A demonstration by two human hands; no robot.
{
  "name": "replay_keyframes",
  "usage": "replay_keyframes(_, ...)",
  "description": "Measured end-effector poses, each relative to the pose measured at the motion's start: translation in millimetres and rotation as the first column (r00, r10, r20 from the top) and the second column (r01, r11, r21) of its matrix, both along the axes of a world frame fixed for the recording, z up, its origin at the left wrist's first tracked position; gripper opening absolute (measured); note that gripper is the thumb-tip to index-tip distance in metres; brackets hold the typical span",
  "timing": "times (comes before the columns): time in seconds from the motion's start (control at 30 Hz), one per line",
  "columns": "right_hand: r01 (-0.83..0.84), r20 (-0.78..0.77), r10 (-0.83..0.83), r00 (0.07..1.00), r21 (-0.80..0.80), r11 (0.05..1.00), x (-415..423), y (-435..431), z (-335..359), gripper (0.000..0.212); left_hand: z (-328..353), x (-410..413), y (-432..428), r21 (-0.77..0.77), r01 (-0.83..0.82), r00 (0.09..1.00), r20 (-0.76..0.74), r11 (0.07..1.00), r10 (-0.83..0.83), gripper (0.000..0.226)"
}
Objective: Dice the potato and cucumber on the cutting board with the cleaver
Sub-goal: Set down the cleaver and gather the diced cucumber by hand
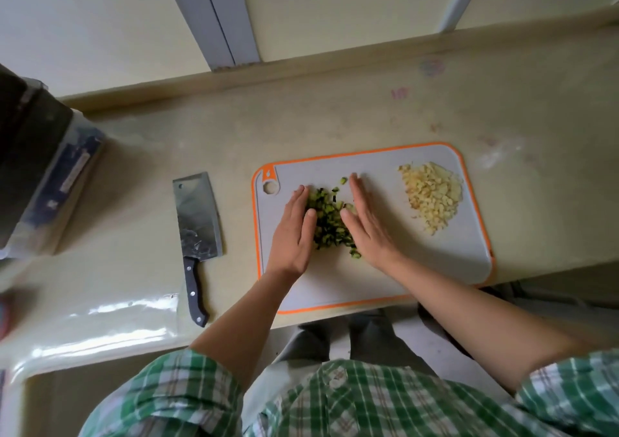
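Hands first: left hand point(294, 232) and right hand point(368, 225) both lie flat with fingers straight and together. They grip nothing. We see them pressing the diced cucumber point(330, 225) heap between them at centre frame.

Risks, as we judge them:
- Squeezing too hard could pop cubes out of the heap's open ends; a few strays sit at its top and bottom tips.
- The cutting board point(385, 165) runs close to the counter point(335, 115) front edge and its lower right corner looks to overhang, so a shove could shift it and spill dice.
- The cleaver point(197, 222) lies off the board at left frame with its handle near the edge, where an elbow could knock it.

The diced potato point(432, 195) heap sits to the right, well apart.

Count: two hands, one board, one cleaver, two heaps.
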State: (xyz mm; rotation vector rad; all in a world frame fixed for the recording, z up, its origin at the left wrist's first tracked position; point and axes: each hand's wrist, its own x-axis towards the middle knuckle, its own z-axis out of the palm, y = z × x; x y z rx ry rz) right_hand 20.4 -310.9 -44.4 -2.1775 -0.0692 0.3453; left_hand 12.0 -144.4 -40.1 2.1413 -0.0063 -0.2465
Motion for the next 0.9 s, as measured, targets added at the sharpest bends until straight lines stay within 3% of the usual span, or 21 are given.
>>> replay_keyframes(0.07,0.083,0.039,-0.077,0.996,-0.168,0.982,14.5,-0.8,-4.2,0.06,-0.9,2.9,7.5,0.018,0.002,1.0,-0.005,1.0,-0.002,0.053)
replay_keyframes(0.13,0.041,0.033,-0.032,0.999,-0.311,0.95,15.9,8.6,-9.1,0.061,-2.5,4.0,12.2,0.027,0.013,1.0,-0.025,1.0,-0.013,0.048)
replay_keyframes(0.2,-0.035,0.018,0.041,0.999,-0.253,0.967,4.4,21.8,-11.2,0.061,-2.4,3.3,14.1,0.012,0.029,0.999,-0.032,1.0,-0.029,0.046)
replay_keyframes(0.3,-0.013,0.059,0.018,0.998,-0.071,0.997,4.3,19.6,0.2,0.055,0.5,4.7,17.6,-0.014,0.06,0.998,-0.017,0.998,-0.06,0.049)
replay_keyframes(0.4,0.024,0.094,-0.008,0.996,-0.169,0.985,35.4,11.2,4.0,0.051,1.5,13.1,20.4,-0.011,0.062,0.998,-0.005,0.998,-0.062,0.048)
replay_keyframes(0.5,-0.163,0.015,0.173,0.985,-0.252,0.954,40.6,19.3,0.8,0.053,1.8,19.9,20.4,-0.002,0.043,0.999,-0.014,0.999,-0.043,0.044)
replay_keyframes(0.6,-0.246,0.05,0.253,0.966,-0.118,0.962,19.3,22.5,-1.5,0.049,0.9,23.1,21.5,-0.012,0.053,0.998,-0.021,0.999,-0.053,0.044)
replay_keyframes(0.67,-0.204,0.051,0.205,0.977,-0.027,0.979,14.1,16.4,1.1,0.052,0.7,24.2,23.1,-0.016,0.067,0.997,-0.022,0.998,-0.067,0.044)
replay_keyframes(0.73,-0.088,0.088,0.091,0.992,-0.034,0.996,14.9,4.8,1.8,0.055,1.5,22.3,25.4,-0.022,0.074,0.997,-0.021,0.997,-0.074,0.045)
replay_keyframes(0.83,0.087,0.091,-0.069,0.993,-0.213,0.973,4.2,-10.2,-3.7,0.061,1.7,13.0,30.3,-0.017,0.074,0.997,0.001,0.997,-0.074,0.049)
replay_keyframes(0.9,0.103,0.035,-0.097,0.995,-0.328,0.939,-12.5,-3.3,-8.6,0.066,-0.1,4.9,30.6,-0.019,0.074,0.997,-0.015,0.997,-0.075,0.054)
